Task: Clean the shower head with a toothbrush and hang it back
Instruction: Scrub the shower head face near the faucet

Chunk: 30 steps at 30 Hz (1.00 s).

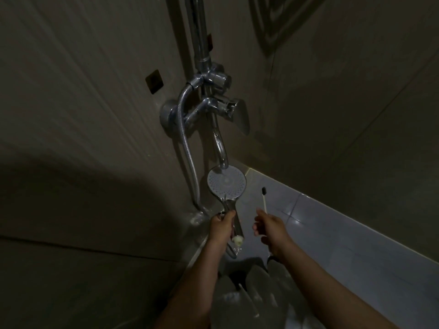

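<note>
In a dim tiled shower corner, a person's left hand (222, 225) grips the chrome handle of the shower head (226, 181), fingers curled round it. The round spray face is turned upward just beneath the mouth of the tap spout (219, 148). The right hand (268, 230) pinches the thin pale stem of a toothbrush (264, 200) near its lower end. Its dark bristles point up, just beside the spray face but not touching it. A ribbed metal hose (186, 148) loops from the mixer valve (213, 108) down the wall toward the handle's base. The head looks rigid and fairly light, but its polished handle is likely slick when wet, and the springy hose will probably tug against any turn. The mid-handle grip seems the sound place to hold. The slender brush likely flexes, so a hold nearer the bristles would give firmer scrubbing. Whether water is running cannot be told.
</note>
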Each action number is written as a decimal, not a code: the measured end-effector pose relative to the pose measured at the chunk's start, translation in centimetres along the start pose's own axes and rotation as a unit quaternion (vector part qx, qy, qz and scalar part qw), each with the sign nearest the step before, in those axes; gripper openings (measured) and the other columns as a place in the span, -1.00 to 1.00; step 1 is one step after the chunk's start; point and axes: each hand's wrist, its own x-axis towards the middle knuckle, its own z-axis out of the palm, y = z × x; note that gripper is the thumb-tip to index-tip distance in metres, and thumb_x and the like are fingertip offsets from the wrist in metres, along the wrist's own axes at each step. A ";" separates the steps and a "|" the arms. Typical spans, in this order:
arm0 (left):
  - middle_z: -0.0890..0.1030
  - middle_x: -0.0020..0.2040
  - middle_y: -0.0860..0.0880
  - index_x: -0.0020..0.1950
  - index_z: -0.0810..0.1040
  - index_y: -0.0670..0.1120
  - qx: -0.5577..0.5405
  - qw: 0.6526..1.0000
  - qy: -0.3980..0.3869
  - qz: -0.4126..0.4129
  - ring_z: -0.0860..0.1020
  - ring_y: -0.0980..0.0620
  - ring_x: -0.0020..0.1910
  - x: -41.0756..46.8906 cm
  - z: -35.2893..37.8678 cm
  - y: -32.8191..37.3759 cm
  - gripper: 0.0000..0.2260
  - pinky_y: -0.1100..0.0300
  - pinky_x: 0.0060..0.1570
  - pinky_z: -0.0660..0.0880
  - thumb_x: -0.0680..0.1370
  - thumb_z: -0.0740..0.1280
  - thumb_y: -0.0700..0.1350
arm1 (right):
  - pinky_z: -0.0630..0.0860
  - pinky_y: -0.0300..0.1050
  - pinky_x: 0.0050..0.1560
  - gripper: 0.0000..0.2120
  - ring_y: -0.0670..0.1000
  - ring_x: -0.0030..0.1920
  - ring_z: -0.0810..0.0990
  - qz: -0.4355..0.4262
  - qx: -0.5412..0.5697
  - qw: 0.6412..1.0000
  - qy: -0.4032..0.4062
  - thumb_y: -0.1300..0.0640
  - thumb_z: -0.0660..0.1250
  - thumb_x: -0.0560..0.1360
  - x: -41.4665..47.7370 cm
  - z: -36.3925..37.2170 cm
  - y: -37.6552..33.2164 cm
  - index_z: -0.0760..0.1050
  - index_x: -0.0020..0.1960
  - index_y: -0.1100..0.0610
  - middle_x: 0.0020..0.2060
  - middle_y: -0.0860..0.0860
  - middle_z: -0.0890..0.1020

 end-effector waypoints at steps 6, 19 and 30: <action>0.67 -0.17 -0.09 -0.01 0.59 -0.15 0.016 1.000 0.007 -0.001 0.63 0.04 -0.21 1.4 -0.9 0.6 -0.82 0.23 -0.30 0.49 0.53 0.33 -0.05 | 0.28 -0.16 -0.32 -0.70 -0.01 -0.36 0.44 0.005 0.005 1.000 -0.005 0.00 0.16 0.60 0.1 -0.4 0.0 0.47 0.06 0.25 -0.34 0.08 0.51; 0.63 -0.23 -0.11 -0.07 0.60 -0.19 0.102 0.994 -0.025 0.035 0.58 -0.01 -0.27 2.0 1.5 1.1 -0.78 0.22 -0.32 0.47 0.50 0.36 -0.03 | 0.24 -0.23 -0.43 -0.79 -0.04 -0.45 0.44 -0.005 0.026 0.999 0.029 0.03 0.20 0.58 0.9 -1.9 -1.0 0.48 -0.11 0.15 -0.42 0.03 0.53; 0.68 -0.13 -0.17 -0.01 0.61 -0.22 0.096 0.995 -0.010 0.016 0.63 -0.03 -0.22 1.4 -0.8 -0.2 -0.78 0.20 -0.26 0.50 0.50 0.37 -0.06 | 0.25 -0.18 -0.39 -0.78 -0.02 -0.40 0.43 -0.011 0.014 1.000 0.015 0.07 0.17 0.60 0.2 -0.7 -1.2 0.47 -0.13 0.14 -0.36 0.06 0.52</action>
